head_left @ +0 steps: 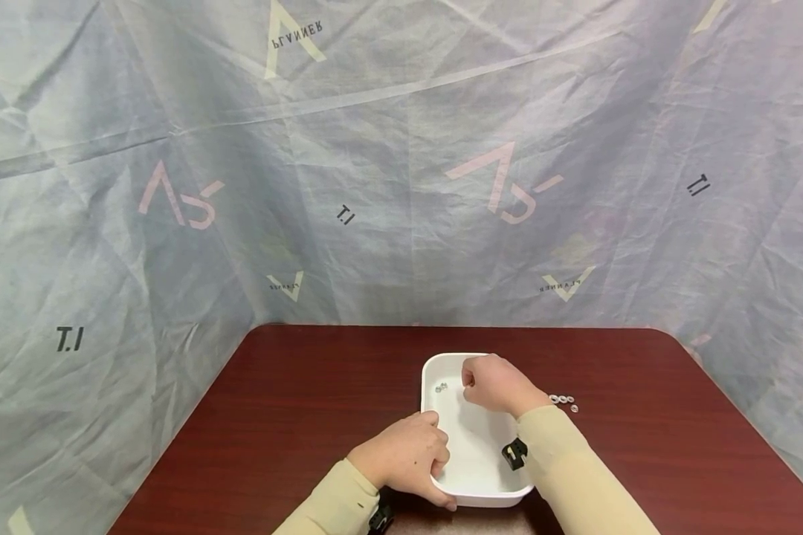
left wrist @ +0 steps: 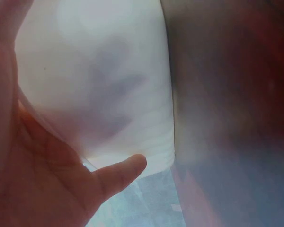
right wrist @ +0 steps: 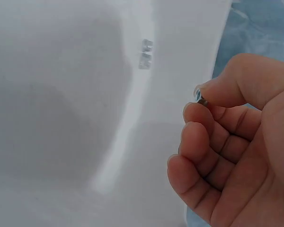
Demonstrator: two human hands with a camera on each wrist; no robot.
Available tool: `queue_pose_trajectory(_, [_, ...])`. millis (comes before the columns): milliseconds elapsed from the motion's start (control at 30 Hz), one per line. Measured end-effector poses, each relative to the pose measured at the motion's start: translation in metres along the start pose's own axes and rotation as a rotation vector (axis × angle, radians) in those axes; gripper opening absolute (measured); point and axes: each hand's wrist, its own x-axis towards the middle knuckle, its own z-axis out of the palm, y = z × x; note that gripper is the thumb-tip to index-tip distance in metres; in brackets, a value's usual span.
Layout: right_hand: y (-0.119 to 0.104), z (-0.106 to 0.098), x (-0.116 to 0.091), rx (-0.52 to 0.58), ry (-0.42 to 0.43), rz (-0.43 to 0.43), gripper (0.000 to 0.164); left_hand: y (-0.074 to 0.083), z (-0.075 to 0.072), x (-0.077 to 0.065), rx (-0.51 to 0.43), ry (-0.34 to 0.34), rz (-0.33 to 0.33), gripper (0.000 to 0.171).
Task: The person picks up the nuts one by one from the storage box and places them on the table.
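Note:
A white rectangular tray [head_left: 478, 464] stands on the table in front of me. At its near left corner my left hand [head_left: 408, 452] grips the rim, with fingers bent over the edge and the thumb [left wrist: 120, 176] against the outer wall. My right hand [head_left: 498, 383] is above the far right part of the tray. In the right wrist view its thumb and index finger pinch a small shiny metal nut [right wrist: 198, 94], and the other fingers are curled. Two similar nuts [right wrist: 145, 54] lie close together on the tray's floor, toward its far left side.
Several small metal rings [head_left: 562, 400], seemingly more nuts, lie on the dark red-brown table [head_left: 321, 386] to the right of the tray, beside my right wrist. A grey printed cloth [head_left: 401, 245] hangs behind the table and along its sides.

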Motion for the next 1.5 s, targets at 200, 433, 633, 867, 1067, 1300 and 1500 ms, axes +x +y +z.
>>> queue_pose_trajectory(200, [0.001,-0.012,-0.007,0.075,0.027,0.003,0.015,0.000,0.000,-0.001,-0.006,-0.016,-0.014,0.055])
queue_pose_trajectory(433, [0.000,-0.025,-0.019,0.135,0.056,-0.021,0.014,0.000,-0.001,-0.001,-0.017,-0.025,-0.019,0.055])
queue_pose_trajectory(633, [-0.001,-0.039,-0.032,0.153,0.098,-0.020,0.011,0.000,0.000,0.000,-0.017,-0.043,-0.026,0.055])
queue_pose_trajectory(867, [0.011,-0.045,-0.045,0.147,0.128,0.000,0.012,0.000,0.001,0.001,-0.032,-0.056,-0.028,0.056])
queue_pose_trajectory(1067, [0.029,-0.048,-0.057,0.170,0.127,0.028,0.011,0.000,0.001,0.001,-0.035,-0.063,-0.030,0.056])
queue_pose_trajectory(1300, [0.054,-0.052,-0.071,0.172,0.139,0.105,0.010,0.000,0.000,0.001,-0.034,-0.067,-0.035,0.056])
queue_pose_trajectory(1500, [0.076,-0.057,-0.078,0.154,0.130,0.165,0.008,-0.001,-0.001,0.002,-0.034,-0.063,-0.027,0.057])
